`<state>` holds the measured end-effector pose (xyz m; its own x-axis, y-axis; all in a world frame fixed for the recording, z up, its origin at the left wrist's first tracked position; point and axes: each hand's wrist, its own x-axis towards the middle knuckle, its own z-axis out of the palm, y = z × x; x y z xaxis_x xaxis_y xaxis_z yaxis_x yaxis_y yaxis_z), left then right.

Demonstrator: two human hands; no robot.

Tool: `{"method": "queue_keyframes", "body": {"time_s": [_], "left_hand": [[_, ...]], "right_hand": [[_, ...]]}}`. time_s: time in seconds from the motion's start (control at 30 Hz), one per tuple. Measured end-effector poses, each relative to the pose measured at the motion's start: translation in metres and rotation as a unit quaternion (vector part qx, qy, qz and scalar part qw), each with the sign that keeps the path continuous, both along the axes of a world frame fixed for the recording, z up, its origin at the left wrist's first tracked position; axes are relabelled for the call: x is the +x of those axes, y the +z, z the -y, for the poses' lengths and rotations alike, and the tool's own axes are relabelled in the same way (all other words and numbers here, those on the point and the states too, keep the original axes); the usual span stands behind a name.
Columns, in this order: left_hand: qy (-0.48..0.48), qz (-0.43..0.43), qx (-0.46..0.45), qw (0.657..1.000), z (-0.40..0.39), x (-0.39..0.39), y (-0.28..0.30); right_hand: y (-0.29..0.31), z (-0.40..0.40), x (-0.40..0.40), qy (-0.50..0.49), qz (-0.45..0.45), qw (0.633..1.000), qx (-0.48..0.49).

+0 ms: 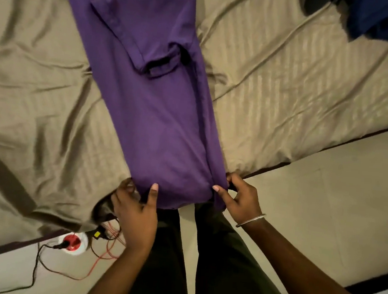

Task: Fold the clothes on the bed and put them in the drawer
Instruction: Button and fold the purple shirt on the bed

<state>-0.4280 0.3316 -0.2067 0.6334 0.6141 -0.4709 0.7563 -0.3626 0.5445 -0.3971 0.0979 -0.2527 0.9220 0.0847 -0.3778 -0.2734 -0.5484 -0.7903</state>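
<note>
Left hand [133,214] pinches near hem corner of purple shirt [149,110], thumb on top, fingers curled under; right hand [240,197] pinches other corner same way. Shirt lies lengthwise on bed [287,89], sleeve folded in, hem at bed edge. Blue clothes [386,25] wait at far right of shirt. Advice: keep hem taut, corners level, lift together, carry toward collar so edges meet squarely

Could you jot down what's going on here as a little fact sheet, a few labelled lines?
garment: purple shirt, sides folded in, lying lengthwise on the bed
surface: beige bedsheet, wrinkled
left hand: pinches the shirt's near left corner
right hand: pinches the near right corner
other clothes: blue garment at the far right
floor: red and white power socket with cables
</note>
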Motion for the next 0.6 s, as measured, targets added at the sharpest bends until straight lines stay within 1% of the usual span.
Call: {"method": "queue_keyframes", "body": {"time_s": [0.1,0.2,0.33,0.4,0.47,0.53,0.6], "left_hand": [[0.007,-0.018,-0.015,1.0,-0.007,0.002,-0.003],[-0.003,-0.014,-0.046,0.999,-0.011,0.004,0.0],[0.047,0.037,-0.091,0.994,-0.019,0.003,0.011],[0.084,0.066,-0.168,0.98,-0.019,0.002,0.02],[0.083,0.073,-0.228,0.967,-0.018,-0.004,0.023],[0.058,0.062,-0.258,0.962,-0.019,-0.012,0.021],[0.039,0.06,-0.265,0.962,-0.019,-0.019,0.025]], "right_hand": [[0.005,0.007,0.002,0.012,0.027,1.0,0.006],[0.013,0.007,0.004,0.048,0.087,0.995,-0.007],[0.02,0.01,0.004,0.101,0.13,0.986,0.009],[0.023,0.013,0.003,0.126,0.129,0.983,0.013],[0.027,0.018,0.002,0.144,0.117,0.983,0.017],[0.034,0.021,0.002,0.152,0.111,0.982,0.026],[0.04,0.023,0.002,0.165,0.12,0.978,0.036]]}}
